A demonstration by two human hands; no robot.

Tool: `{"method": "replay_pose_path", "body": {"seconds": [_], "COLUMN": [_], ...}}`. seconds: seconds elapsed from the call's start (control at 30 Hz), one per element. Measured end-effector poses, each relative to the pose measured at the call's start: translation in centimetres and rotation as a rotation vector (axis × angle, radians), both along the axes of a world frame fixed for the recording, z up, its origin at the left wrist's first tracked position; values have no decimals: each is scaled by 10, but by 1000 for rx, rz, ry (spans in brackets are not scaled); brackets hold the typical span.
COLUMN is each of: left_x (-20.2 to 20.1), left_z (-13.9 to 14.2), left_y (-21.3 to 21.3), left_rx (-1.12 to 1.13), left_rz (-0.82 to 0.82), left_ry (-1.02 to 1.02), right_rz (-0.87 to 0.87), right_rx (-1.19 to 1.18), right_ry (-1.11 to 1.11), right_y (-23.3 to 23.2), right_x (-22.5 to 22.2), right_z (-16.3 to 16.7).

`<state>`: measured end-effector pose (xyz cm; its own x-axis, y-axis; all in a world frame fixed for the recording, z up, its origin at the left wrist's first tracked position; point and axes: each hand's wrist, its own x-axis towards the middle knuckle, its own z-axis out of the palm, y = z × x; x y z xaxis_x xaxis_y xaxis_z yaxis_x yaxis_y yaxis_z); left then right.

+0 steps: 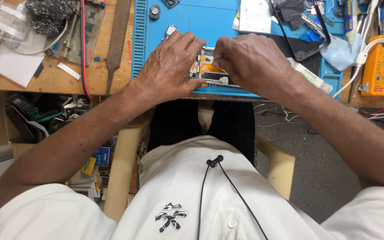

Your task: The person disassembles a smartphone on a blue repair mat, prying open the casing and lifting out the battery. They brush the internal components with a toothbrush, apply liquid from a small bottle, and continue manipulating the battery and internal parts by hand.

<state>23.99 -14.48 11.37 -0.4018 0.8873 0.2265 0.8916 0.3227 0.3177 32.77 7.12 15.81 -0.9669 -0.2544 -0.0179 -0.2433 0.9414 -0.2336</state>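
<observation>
— My fingers (191,44) on the left hand (170,66) lie flat and spread over the opened phone (212,73), pressing it down on the blue repair mat (192,20); the right hand (250,62) pinches a thin tool (210,58), thumb against forefinger, with its tip at the phone's upper edge.

— Where does the phone sit?

— Between my two hands, at the near edge of the mat, just above my lap. Its back is off; I see an orange part and metal shields inside.

— What matters for doing this well?

— I judge that a steady hold does. The left hand should keep the phone from sliding while the right works lightly, so the tip does not slip onto the board.

— Anything close by?

— A small white tube (311,76) lies just right of my wrist, and a yellow multimeter (381,66) stands well apart.
</observation>
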Motion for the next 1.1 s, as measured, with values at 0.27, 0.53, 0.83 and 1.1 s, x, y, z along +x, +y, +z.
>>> {"method": "replay_pose_path", "body": {"seconds": [0.27,0.53,0.83,1.1], "left_x": [10,7,-2,-6], "left_z": [-3,7,4,-1], "left_y": [0,11,9,6], "left_rx": [7,-26,10,4], "left_rz": [8,-9,9,-5], "left_ry": [34,38,73,90], "right_rz": [8,148,90,-7], "right_rx": [-75,-20,79,-25], "right_ry": [-190,-134,-72,103], "right_y": [37,55,16,18], "right_x": [6,5,27,50], "right_z": [3,7,4,-17]}}
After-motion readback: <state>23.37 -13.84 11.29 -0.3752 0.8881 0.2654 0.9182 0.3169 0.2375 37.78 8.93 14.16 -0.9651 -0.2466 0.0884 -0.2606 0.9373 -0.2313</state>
